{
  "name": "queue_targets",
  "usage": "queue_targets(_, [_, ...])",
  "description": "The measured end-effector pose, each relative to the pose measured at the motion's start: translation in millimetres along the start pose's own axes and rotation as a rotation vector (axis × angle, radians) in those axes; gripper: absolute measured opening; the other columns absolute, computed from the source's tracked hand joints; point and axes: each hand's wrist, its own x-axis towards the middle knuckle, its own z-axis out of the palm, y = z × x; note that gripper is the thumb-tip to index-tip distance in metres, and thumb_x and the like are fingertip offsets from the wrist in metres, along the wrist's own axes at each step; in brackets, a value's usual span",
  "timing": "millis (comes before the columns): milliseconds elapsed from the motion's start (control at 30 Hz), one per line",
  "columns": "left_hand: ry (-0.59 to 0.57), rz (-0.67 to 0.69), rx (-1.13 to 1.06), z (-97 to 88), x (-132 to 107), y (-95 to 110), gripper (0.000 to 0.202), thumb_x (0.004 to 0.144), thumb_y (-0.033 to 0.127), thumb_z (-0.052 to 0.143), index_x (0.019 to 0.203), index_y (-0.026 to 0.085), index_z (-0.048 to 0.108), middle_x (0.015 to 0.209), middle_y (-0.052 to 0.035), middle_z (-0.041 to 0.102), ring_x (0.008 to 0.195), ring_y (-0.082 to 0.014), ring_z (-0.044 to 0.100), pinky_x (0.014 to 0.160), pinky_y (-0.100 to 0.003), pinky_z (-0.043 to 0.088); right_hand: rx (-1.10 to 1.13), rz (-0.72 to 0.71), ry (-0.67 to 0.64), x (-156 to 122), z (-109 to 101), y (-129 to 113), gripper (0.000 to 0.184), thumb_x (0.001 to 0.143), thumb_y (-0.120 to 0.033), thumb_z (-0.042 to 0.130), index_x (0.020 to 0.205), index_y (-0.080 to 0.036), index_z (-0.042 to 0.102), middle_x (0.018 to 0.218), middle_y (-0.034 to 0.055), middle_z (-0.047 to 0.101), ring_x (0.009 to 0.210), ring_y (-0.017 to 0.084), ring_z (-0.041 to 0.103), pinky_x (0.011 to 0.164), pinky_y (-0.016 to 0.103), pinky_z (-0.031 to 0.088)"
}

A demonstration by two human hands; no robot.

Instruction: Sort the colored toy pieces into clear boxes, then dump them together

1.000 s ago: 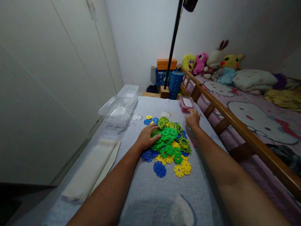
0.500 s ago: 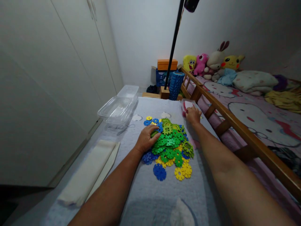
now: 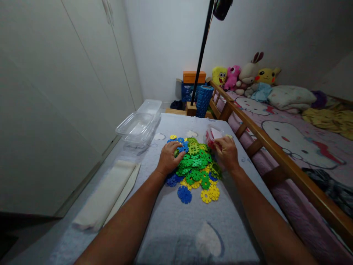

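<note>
A heap of green, yellow and blue snowflake-shaped plastic pieces (image 3: 196,167) lies on the grey-blue quilted mat (image 3: 176,228). My left hand (image 3: 168,158) rests on the heap's left side with its fingers curled over the pieces. My right hand (image 3: 226,151) grips a small clear box with a pink lid (image 3: 212,135), tilted at the heap's right edge. What is inside the box does not show.
Clear plastic tubs (image 3: 139,126) stand at the mat's far left. A folded white cloth (image 3: 106,197) lies to the left. A wooden bed rail (image 3: 275,151) runs along the right, with plush toys (image 3: 242,75) beyond. A black pole (image 3: 200,55) rises behind the mat.
My right hand reached to the pink-lidded box at the mat's far right, took hold of it and pulled it back to the heap, tilting it. My left hand stayed on the pieces.
</note>
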Motion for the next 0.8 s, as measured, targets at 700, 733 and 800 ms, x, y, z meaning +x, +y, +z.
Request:
queue_targets(700, [0.064,-0.681,-0.942,-4.2,-60.0,66.4,0.048,0.062,0.048,0.088,0.084,0.021,0.055,0.059,0.0076,0.058,0.048,-0.0077,0.049,0.05,-0.02,0.036,0.328,0.131,0.019,-25.9,-3.8,-71.9,0.019,0.092,-0.037,0.064,0.099,-0.022,0.074,0.098,0.0093,0.07,0.097,0.028,0.064,0.092,0.045,0.052])
queue_targets(733, [0.066,-0.687,-0.945,-4.1,-60.1,66.3,0.048,0.062,0.048,0.087,0.085,0.021,0.055,0.058,0.0079,0.057,0.047,-0.0076,0.048,0.049,-0.019,0.036,0.338,0.25,0.019,-17.4,3.0,-61.1,0.023,0.09,-0.039,0.065,0.099,-0.02,0.074,0.099,0.0107,0.071,0.096,0.028,0.065,0.091,0.045,0.054])
queue_targets(800, [0.066,-0.69,-0.953,-4.1,-59.9,65.3,0.048,0.061,0.047,0.086,0.089,0.021,0.056,0.057,0.0086,0.057,0.047,-0.0075,0.047,0.049,-0.019,0.034,0.374,0.449,-0.03,-2.3,17.0,-44.7,0.029,0.083,-0.04,0.066,0.1,-0.017,0.074,0.101,0.0117,0.072,0.092,0.027,0.066,0.089,0.043,0.055])
